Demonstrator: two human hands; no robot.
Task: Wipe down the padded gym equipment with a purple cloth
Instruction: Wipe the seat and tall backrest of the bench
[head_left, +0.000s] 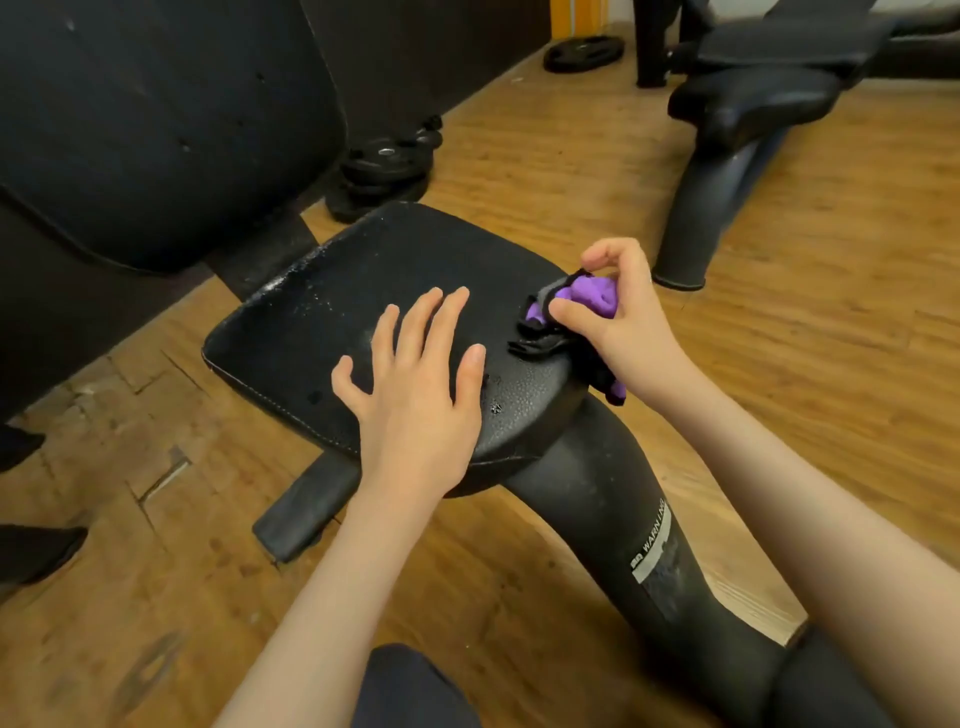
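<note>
**Purple cloth bunched at the right edge of the seat pad**

The purple cloth (592, 299) is crumpled into a wad with dark, soiled folds, and sits at the right edge of the black seat pad (337, 312), partly hanging over that edge. The right hand (618, 317) pinches it, thumb and curled fingers closed around the bundle, the index finger raised and bent above it. The left hand (415, 384) lies flat on the near part of the pad with its fingers spread and straight, holding nothing. The pad's surface looks speckled and scuffed toward its far left corner, and a few small pits show near the left hand.

The pad sits on a thick black support post (623, 519) that runs toward the near right and carries a warning label (649, 545). Far left rises a large black back pad (156, 119). Behind the seat, a stack of black weight plates (384, 166) rests on the wooden floor (545, 166), and another plate (584, 52) lies further off. At the far right stands a second bench (748, 98) with black padding. Dark shoes (31, 551) show at the left edge.
</note>
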